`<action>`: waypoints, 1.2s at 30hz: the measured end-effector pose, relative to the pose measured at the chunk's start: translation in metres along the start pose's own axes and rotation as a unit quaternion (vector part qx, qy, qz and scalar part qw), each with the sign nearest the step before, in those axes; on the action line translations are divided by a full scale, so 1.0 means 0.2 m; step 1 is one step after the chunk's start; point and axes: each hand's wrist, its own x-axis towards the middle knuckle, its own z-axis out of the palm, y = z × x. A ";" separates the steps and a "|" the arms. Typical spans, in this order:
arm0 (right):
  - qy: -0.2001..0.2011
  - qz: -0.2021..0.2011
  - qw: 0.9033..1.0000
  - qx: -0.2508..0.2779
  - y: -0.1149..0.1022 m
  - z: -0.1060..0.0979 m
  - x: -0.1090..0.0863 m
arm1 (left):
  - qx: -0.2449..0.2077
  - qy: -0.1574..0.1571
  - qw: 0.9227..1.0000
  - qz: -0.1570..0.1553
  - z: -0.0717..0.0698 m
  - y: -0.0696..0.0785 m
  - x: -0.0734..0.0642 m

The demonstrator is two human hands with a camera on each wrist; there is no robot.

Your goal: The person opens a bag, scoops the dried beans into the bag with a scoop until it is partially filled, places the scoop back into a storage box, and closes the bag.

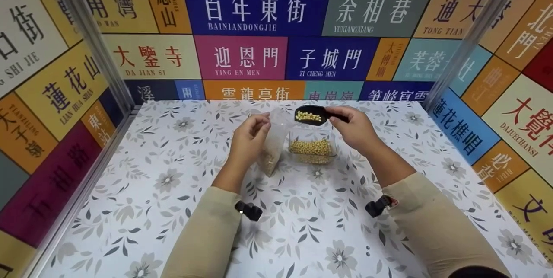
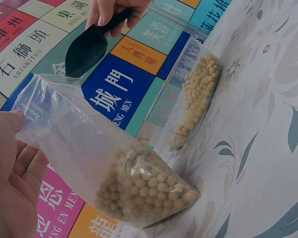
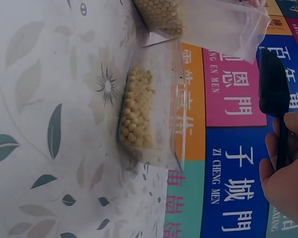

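My right hand (image 1: 355, 129) grips the handle of a small black scoop (image 1: 309, 121), which carries a layer of round yellow soybeans (image 1: 308, 116). The scoop hangs above a clear plastic box (image 1: 313, 155) partly filled with soybeans (image 3: 137, 109). In the left wrist view, the scoop's tip is close to the mouth of a clear plastic bag (image 2: 77, 131). My left hand (image 1: 250, 135) pinches that bag by its top edge. Soybeans (image 2: 154, 191) fill the bag's lower part, and its bottom rests on the table beside the box.
A white tablecloth with grey flowers and leaves (image 1: 168, 178) covers the table. Panels with coloured sign blocks (image 1: 255, 5) stand at the back and both sides, joined by metal posts (image 1: 101, 49). Dark wrist cameras (image 1: 249, 211) sit on both sleeves.
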 end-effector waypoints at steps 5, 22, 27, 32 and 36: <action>0.004 -0.038 0.998 -0.055 -0.08 0.03 0.01 | -0.002 0.002 1.000 0.002 0.01 0.00 0.00; 0.077 -0.227 0.932 -0.273 -0.23 0.10 0.02 | -0.016 0.000 1.000 0.017 0.02 0.00 0.00; 0.084 -0.241 0.929 -0.269 -0.23 0.09 0.01 | 0.000 -0.002 1.000 0.020 0.02 0.00 0.00; 0.084 -0.224 0.938 -0.251 -0.20 0.07 0.00 | -0.007 0.000 1.000 0.021 0.02 0.00 0.00; 0.077 -0.193 0.952 -0.226 -0.17 0.04 -0.02 | -0.012 0.001 1.000 0.015 0.02 0.00 0.00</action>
